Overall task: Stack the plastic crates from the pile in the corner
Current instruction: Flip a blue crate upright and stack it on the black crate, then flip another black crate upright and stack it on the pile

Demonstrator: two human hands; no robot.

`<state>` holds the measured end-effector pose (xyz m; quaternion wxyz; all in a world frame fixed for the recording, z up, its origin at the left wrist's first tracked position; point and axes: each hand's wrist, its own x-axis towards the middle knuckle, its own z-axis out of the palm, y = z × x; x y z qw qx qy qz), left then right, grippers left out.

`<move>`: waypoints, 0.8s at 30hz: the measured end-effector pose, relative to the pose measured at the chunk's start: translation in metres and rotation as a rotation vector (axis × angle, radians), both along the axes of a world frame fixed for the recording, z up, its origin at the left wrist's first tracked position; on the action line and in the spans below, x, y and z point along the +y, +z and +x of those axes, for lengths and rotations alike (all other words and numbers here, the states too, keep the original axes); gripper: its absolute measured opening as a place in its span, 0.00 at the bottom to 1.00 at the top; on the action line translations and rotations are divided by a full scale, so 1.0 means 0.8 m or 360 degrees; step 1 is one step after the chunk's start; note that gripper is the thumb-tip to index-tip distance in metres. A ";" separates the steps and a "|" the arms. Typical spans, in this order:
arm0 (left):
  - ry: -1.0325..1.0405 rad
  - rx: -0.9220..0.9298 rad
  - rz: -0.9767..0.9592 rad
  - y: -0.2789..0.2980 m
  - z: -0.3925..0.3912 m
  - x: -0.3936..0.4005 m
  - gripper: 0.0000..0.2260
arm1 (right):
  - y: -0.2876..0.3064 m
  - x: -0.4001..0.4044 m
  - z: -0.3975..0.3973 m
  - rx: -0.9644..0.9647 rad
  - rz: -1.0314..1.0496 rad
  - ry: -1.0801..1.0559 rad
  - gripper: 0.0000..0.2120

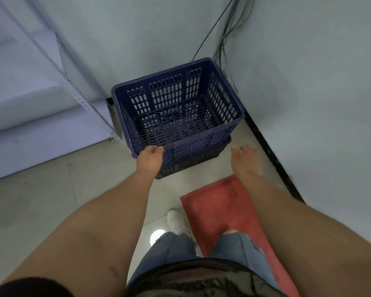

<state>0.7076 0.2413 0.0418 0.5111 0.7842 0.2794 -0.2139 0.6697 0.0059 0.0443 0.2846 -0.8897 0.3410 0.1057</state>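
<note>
A blue slotted plastic crate stands in the room's corner, stacked on a darker crate of which only the lower front edge shows. The blue crate has nothing in it. My left hand is at the left end of its near rim, fingers curled over the edge. My right hand hovers over the floor just right of the crates. It touches nothing and its fingers are loosely curled.
A red flat tray or lid lies on the tiled floor by my feet, on the right. White metal shelving stands left of the crates. Walls close in behind and to the right, and cables hang in the corner.
</note>
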 end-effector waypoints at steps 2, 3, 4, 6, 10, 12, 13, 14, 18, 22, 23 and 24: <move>-0.0070 -0.0006 -0.0018 0.005 -0.017 -0.016 0.13 | 0.008 -0.011 -0.026 -0.0002 0.0042 -0.0079 0.23; -0.0101 -0.0014 -0.0022 0.010 -0.028 -0.025 0.12 | 0.013 -0.017 -0.040 -0.0017 0.0051 -0.0110 0.22; -0.0121 -0.0021 -0.0027 0.013 -0.039 -0.033 0.11 | 0.017 -0.023 -0.053 -0.0034 0.0063 -0.0132 0.22; -0.0170 -0.0063 -0.0047 0.025 -0.064 -0.052 0.08 | 0.023 -0.036 -0.084 -0.0077 0.0098 -0.0187 0.23; -0.0300 -0.0102 -0.0117 0.051 -0.129 -0.090 0.07 | 0.037 -0.063 -0.169 -0.0163 0.0152 -0.0303 0.23; -0.0411 -0.0096 -0.0111 0.062 -0.169 -0.105 0.08 | 0.044 -0.080 -0.226 -0.0167 0.0155 -0.0371 0.21; -0.0467 -0.0095 -0.0097 0.065 -0.189 -0.112 0.09 | 0.046 -0.089 -0.256 -0.0160 0.0167 -0.0431 0.20; -0.0526 -0.0093 -0.0083 0.067 -0.210 -0.119 0.10 | 0.047 -0.096 -0.288 -0.0154 0.0184 -0.0501 0.19; -0.0776 -0.0085 -0.0051 0.068 -0.287 -0.152 0.08 | 0.046 -0.122 -0.409 -0.0165 0.0221 -0.0764 0.21; -0.1082 -0.0099 -0.0042 0.066 -0.351 -0.199 0.06 | 0.050 -0.140 -0.504 -0.0153 0.0221 -0.1013 0.21; -0.1172 -0.0108 -0.0051 0.066 -0.362 -0.213 0.07 | 0.052 -0.143 -0.524 -0.0149 0.0222 -0.1083 0.21; -0.1245 -0.0117 -0.0059 0.067 -0.370 -0.224 0.08 | 0.054 -0.145 -0.539 -0.0142 0.0226 -0.1141 0.21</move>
